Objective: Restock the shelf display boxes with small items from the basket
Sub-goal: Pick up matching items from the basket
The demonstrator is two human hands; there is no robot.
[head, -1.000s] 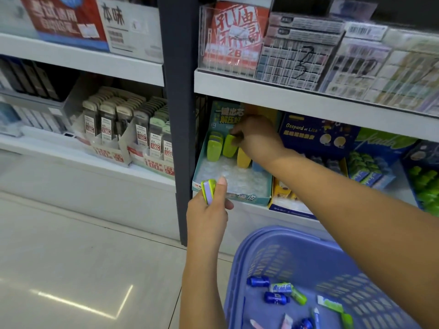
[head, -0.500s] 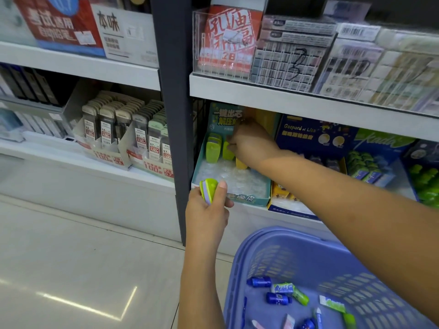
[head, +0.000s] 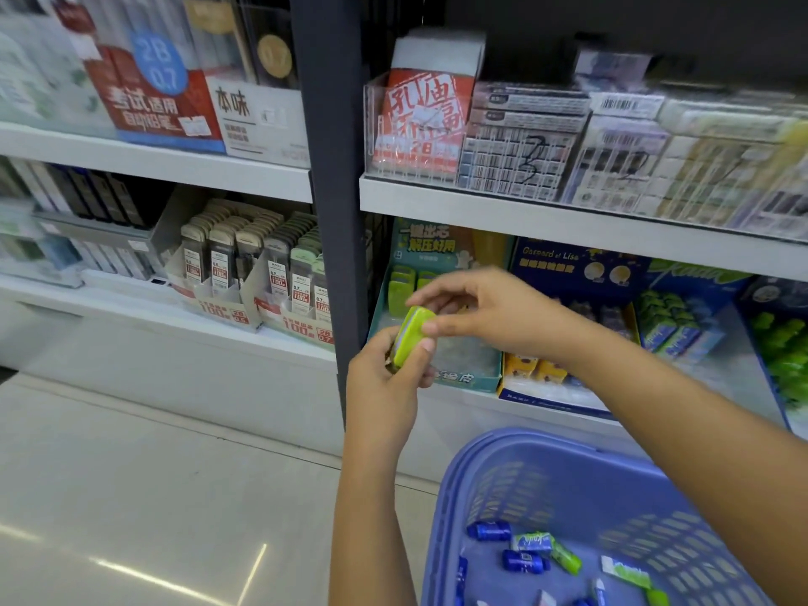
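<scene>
Hands meeting on one green item (head: 413,338), just in front of the teal display box (head: 465,378).
Your left hand (head: 387,376) is gripping its lower half with curled fingers, and your right hand (head: 489,312) is pinching its upper end. Its long axis is tilting, top leaning right. Two more green ones (head: 400,288) are standing in the box; the basket (head: 524,461) is sitting below.

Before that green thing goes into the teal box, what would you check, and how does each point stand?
1. green item held by left hand: ok.
2. right hand gripping it too: cannot tell, fingertips only meet it.
3. Room in teal display box: ok, front part bare.
4. Matches green row standing at the box's back: ok.
5. basket holds more stock: ok.
</scene>
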